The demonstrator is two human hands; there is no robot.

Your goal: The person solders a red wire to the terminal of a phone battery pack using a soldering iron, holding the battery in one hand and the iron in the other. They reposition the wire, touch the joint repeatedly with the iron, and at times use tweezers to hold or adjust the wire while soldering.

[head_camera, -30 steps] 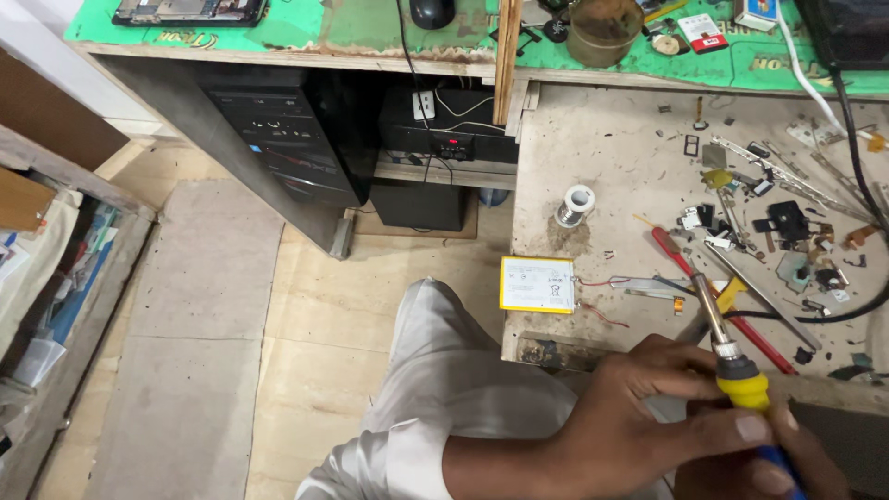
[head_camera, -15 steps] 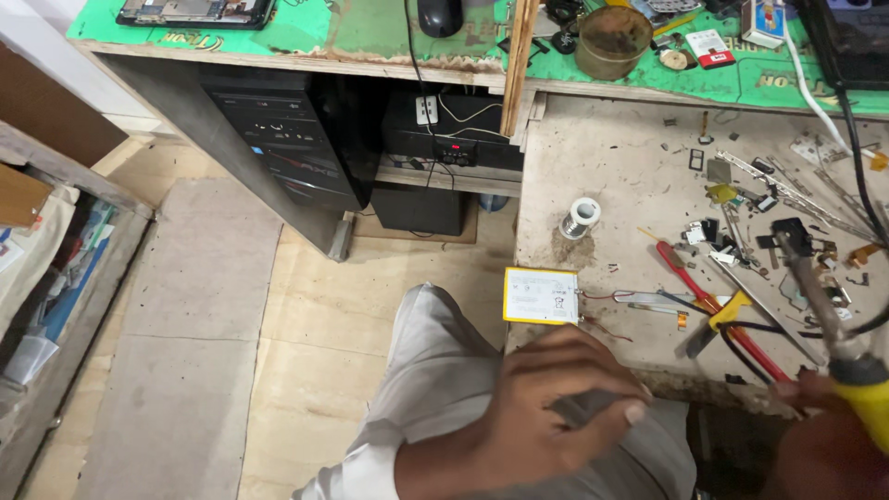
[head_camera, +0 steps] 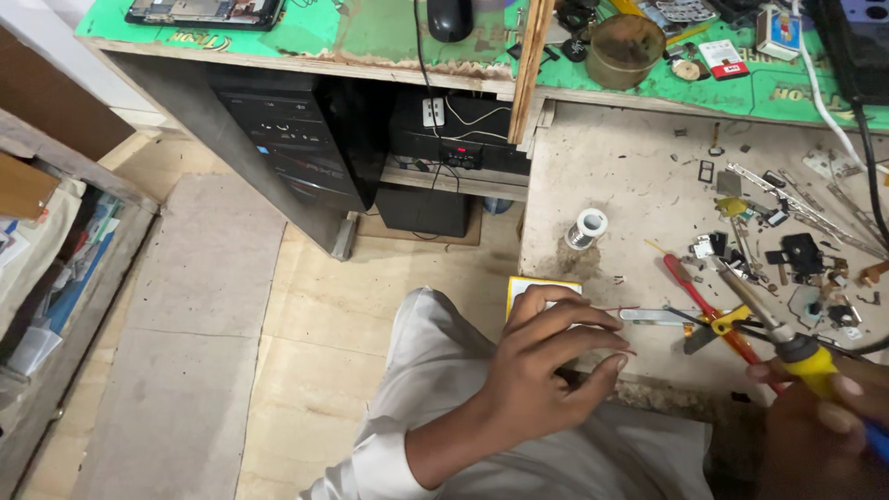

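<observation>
My left hand [head_camera: 546, 370] reaches over the front edge of the stained worktop [head_camera: 630, 176]. Its fingers are spread and rest on a small white box with a yellow border [head_camera: 528, 289]; the thumb hangs apart below them, and I see nothing in the hand. At the lower right corner my right hand [head_camera: 824, 431] grips a soldering iron [head_camera: 804, 356] by its yellow handle. The metal tip points up and left over a scatter of small parts. A thin red wire [head_camera: 619, 308] lies just past my left fingertips.
A solder spool [head_camera: 587, 228], flat tweezers [head_camera: 653, 317], a red-handled screwdriver [head_camera: 699, 306] and several small electronic parts [head_camera: 796, 255] lie on the worktop. Behind it, a green mat [head_camera: 370, 32] holds a mouse [head_camera: 451, 17] and a round tin [head_camera: 627, 51]. A computer tower [head_camera: 296, 139] stands underneath. A wooden crate [head_camera: 56, 259] stands at left.
My left hand has left the iron's handle and moved left and up onto the yellow-bordered box. My right hand now holds the iron alone, further right.
</observation>
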